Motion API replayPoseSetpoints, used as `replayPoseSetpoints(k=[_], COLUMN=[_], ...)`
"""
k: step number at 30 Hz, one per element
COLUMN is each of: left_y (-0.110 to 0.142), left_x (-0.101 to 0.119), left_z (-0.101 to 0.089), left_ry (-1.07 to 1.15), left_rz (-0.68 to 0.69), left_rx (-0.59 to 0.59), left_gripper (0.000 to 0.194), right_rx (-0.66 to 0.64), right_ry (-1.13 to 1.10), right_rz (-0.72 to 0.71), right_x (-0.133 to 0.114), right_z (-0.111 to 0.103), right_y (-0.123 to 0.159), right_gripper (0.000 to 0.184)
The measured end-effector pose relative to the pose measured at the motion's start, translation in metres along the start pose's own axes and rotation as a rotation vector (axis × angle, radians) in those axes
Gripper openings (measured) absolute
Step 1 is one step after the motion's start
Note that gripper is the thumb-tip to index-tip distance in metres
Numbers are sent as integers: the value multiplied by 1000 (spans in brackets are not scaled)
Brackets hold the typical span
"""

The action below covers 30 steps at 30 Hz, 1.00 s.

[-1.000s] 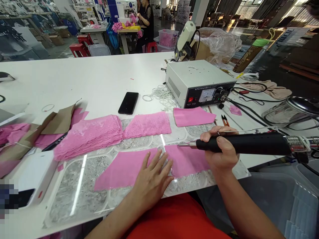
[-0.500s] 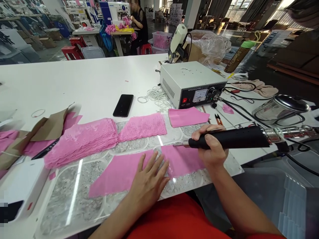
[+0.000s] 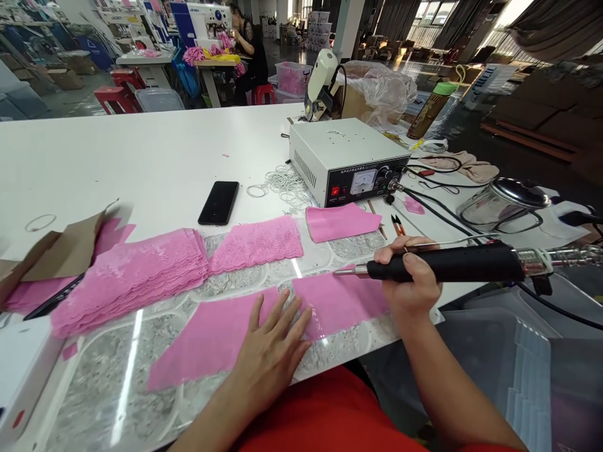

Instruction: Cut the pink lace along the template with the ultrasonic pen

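My left hand (image 3: 273,342) lies flat with fingers spread on a pink fabric piece (image 3: 211,336) where it meets a second pink piece (image 3: 339,300), both on a clear plate (image 3: 117,383) over the table. My right hand (image 3: 412,282) is closed round a black handheld tool (image 3: 447,263) with a metal tip pointing left, just above the right pink piece. A cable runs from the tool's rear.
A stack of pink lace (image 3: 127,276), a single lace piece (image 3: 257,243) and a folded pink piece (image 3: 342,221) lie behind. A white control box (image 3: 343,160), black phone (image 3: 218,202), rubber bands (image 3: 282,182), small snips (image 3: 398,225) and a lidded glass pot (image 3: 504,201) sit nearby. Another person works far back.
The view has drifted so everything sits further left and lower in frame. Both hands keep their hold and place relative to the pink pieces.
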<state>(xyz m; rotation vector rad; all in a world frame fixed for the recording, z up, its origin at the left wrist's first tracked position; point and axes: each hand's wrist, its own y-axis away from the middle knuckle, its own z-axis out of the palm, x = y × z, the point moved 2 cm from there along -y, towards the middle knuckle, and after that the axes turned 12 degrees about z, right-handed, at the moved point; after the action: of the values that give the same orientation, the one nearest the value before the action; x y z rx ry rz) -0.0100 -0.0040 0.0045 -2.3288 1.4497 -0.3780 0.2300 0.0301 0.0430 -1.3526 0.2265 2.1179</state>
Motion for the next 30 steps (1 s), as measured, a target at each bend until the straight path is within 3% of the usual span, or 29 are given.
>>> replayPoseSetpoints(k=[7, 22, 30], left_y=[-1, -2, -1], left_x=[1, 1, 1], left_z=[1, 2, 5], left_ry=[-16, 31, 64], left_rz=[-9, -65, -90], left_rx=[17, 43, 79], left_gripper=[33, 33, 34], right_rx=[27, -45, 127], right_ry=[-19, 18, -5], right_rz=[-33, -43, -144], right_x=[-3, 2, -13], right_z=[-6, -1, -24], right_y=[-5, -5, -20], right_gripper=[13, 13, 10])
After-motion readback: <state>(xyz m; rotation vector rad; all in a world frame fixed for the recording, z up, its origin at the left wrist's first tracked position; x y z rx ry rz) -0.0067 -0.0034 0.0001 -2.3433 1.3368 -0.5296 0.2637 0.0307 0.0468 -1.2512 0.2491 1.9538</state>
